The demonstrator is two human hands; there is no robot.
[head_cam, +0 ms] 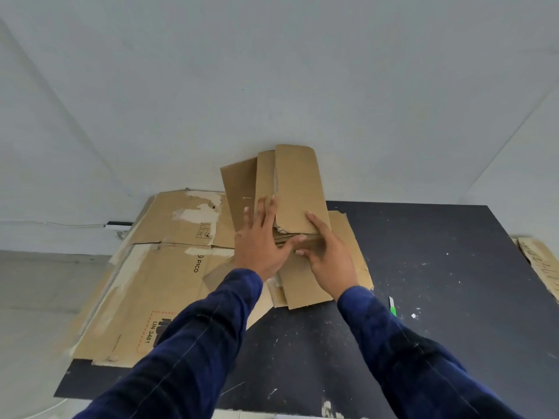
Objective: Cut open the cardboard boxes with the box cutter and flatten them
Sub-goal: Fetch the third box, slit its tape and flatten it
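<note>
A small brown cardboard box (298, 182), cut open, lies partly folded at the back of the black table, its flaps leaning up against the white wall. My left hand (260, 240) presses flat on its left flap with straight fingers. My right hand (328, 252) rests on the box's right side, fingers straight, thumb reaching toward the left hand. A large flattened box (157, 276) printed "PICO" and "UN 3481" lies under and left of it. The green box cutter (392, 306) lies on the table just right of my right forearm, in neither hand.
The black table (438, 267) is speckled with white scraps. Another cardboard piece (541, 261) with handwriting sticks over the right edge. A white wall stands directly behind the boxes. A white power strip (118, 225) and cable run along the wall at left.
</note>
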